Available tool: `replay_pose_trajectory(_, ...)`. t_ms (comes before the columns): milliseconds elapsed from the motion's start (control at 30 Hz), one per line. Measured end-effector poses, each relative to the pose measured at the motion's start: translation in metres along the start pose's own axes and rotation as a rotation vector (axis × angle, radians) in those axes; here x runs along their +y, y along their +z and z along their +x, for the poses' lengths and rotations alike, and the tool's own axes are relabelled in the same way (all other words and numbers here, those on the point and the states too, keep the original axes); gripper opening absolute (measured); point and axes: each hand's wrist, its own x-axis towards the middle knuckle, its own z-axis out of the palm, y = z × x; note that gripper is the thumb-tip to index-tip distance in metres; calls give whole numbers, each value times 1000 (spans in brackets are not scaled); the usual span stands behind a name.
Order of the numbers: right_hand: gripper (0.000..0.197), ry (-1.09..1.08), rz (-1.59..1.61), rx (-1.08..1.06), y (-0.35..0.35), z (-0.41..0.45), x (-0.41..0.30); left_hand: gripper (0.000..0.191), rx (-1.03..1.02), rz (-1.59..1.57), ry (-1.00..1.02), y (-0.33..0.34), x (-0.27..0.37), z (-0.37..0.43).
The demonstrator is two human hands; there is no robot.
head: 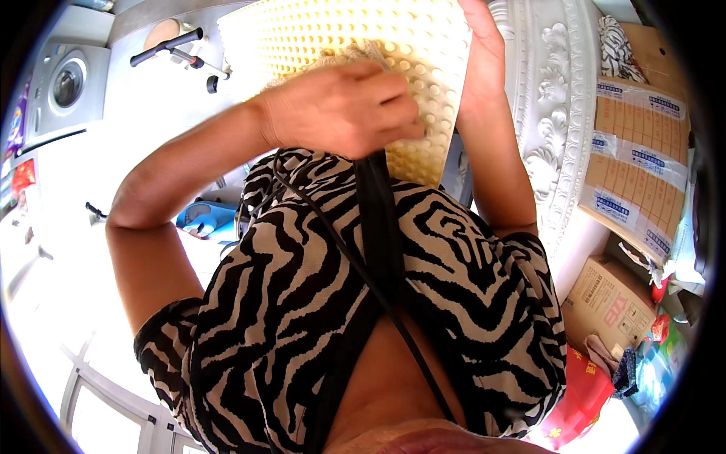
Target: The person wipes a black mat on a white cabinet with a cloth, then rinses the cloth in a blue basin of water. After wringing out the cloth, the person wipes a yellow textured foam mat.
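Note:
In front of my chest stands a yellowish panel (422, 34) covered in rows of raised round studs, its upper part washed out by glare. My right hand (485, 51) is at the panel's right edge, the forearm rising from below; most of its fingers are hidden behind the panel or cut off by the frame. My left hand (351, 108) lies across the studded face with curled fingers, slightly blurred. Beneath it shows a rough beige cloth (354, 54), bunched against the studs and partly covered by the hand. A thin black cable (340, 244) runs down over my zebra-patterned top.
White carved moulding (553, 113) runs along the right, beside a taped cardboard carton (638, 164). Below are another cardboard box (610, 303) and a red bag (584, 391). To the left are a washing machine (68, 85), a scooter (170, 48) and a blue slipper (207, 218).

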Motion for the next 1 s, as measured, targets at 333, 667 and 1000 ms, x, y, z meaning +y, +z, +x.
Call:
replay_pose_trajectory(333, 58, -77, -96, -14, 8, -7, 2, 34, 181, 53, -180, -17, -69, 10)
replay_pose_trajectory(667, 52, -104, 35, 110, 1, -8, -1, 19, 921, -1667, -1033, -30, -64, 30)
replay_pose_trajectory(1000, 54, -42, 133, 5, -4, -3, -1, 48, 354, -274, -461, 12, -55, 27)
